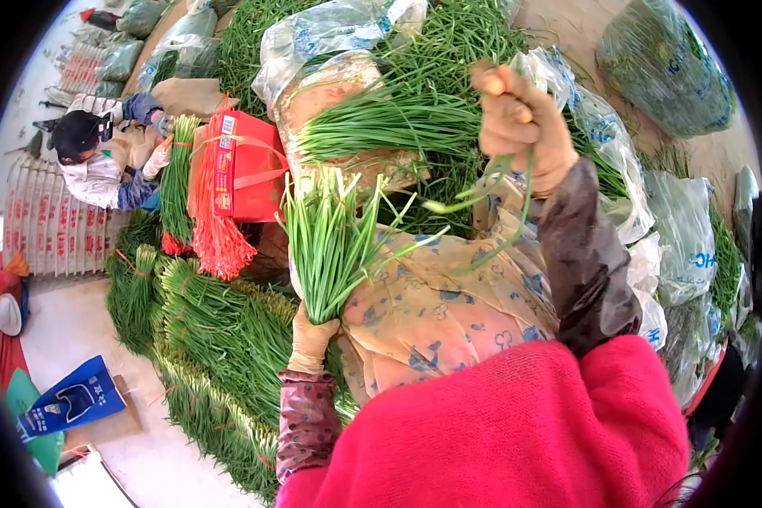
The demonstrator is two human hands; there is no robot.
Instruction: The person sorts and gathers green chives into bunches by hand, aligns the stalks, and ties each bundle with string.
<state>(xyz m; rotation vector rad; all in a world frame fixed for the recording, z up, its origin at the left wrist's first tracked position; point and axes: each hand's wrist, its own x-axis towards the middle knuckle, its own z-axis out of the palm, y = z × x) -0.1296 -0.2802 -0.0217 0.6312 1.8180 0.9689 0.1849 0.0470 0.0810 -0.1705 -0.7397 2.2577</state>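
Observation:
Near the middle, my left hand (315, 330) grips the lower end of an upright bunch of green chives (326, 245); their pale cut ends fan out at the top. Up and to the right, my right hand (527, 123) is closed, slightly blurred, with a few loose chive stalks (523, 199) hanging from it. Both hands wear tan gloves. Beyond the bunch, a loose pile of chives (389, 127) lies across a worn board (334, 85). A patterned apron (449, 313) covers my lap.
Left of the board stands a red box (254, 165) with red ties (222, 241) hanging off it. Tied chive bundles (220, 322) are stacked at lower left. A co-worker (102, 157) handles another bundle (178, 182). Filled plastic bags (669, 68) stand at right.

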